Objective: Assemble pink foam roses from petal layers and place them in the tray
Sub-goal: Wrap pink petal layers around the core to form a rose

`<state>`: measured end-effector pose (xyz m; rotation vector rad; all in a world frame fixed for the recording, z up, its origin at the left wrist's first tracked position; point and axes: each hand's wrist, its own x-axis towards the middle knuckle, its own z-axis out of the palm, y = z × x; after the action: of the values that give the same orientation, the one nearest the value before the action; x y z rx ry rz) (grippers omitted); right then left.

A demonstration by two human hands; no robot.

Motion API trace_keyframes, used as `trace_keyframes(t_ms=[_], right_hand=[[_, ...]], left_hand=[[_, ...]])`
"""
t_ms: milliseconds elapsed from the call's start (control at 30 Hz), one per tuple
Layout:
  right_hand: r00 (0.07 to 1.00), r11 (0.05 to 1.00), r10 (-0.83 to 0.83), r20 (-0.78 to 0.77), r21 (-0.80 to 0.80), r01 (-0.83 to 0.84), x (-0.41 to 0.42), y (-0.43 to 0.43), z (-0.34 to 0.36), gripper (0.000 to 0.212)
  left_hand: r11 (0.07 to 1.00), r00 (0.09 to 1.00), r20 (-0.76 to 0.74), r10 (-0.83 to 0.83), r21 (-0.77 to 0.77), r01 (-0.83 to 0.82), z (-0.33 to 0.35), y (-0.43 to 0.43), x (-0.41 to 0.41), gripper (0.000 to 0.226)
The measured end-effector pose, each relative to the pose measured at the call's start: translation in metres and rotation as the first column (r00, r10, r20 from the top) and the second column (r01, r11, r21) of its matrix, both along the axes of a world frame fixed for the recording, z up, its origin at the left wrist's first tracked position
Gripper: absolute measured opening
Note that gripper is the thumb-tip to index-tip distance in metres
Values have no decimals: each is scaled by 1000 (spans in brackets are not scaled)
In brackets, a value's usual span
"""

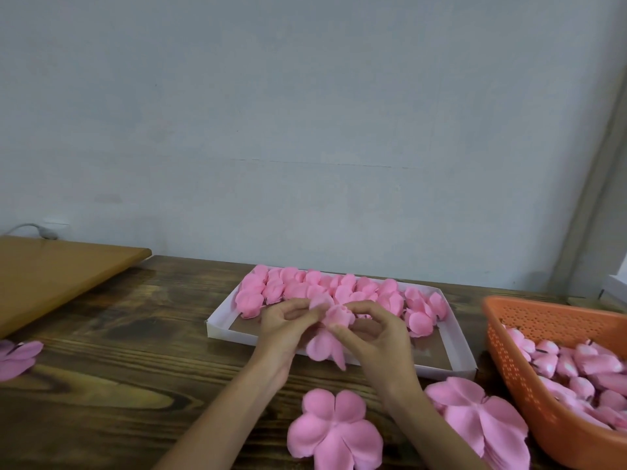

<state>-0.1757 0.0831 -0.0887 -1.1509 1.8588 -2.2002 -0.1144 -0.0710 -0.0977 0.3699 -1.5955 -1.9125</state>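
Observation:
Both hands hold a half-formed pink foam rose [334,318] just above the near edge of the white tray [224,329]. My left hand [288,329] pinches its petals from the left. My right hand [376,329] pinches them from the right with thumb and forefinger. Loose petals [322,346] hang down below the bud between the hands. Several finished pink roses [325,288] fill the far half of the tray. A flat petal layer [334,432] lies on the table near me. To its right sits a stack of larger petal layers [481,422].
An orange perforated basket [519,364] holding several pink rose buds stands at the right. More pink petals [17,357] lie at the left edge. A brown board [57,269] rests at the back left on the dark wooden table [135,368]. A grey wall rises behind.

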Motion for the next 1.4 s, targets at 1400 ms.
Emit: trace_keyframes(t_ms=[1400], right_hand=[[989,993,-81,-127,78,91,2,8,9,25]], left_hand=[[958,989,-98,-113,-275,82,6,4,8,14]])
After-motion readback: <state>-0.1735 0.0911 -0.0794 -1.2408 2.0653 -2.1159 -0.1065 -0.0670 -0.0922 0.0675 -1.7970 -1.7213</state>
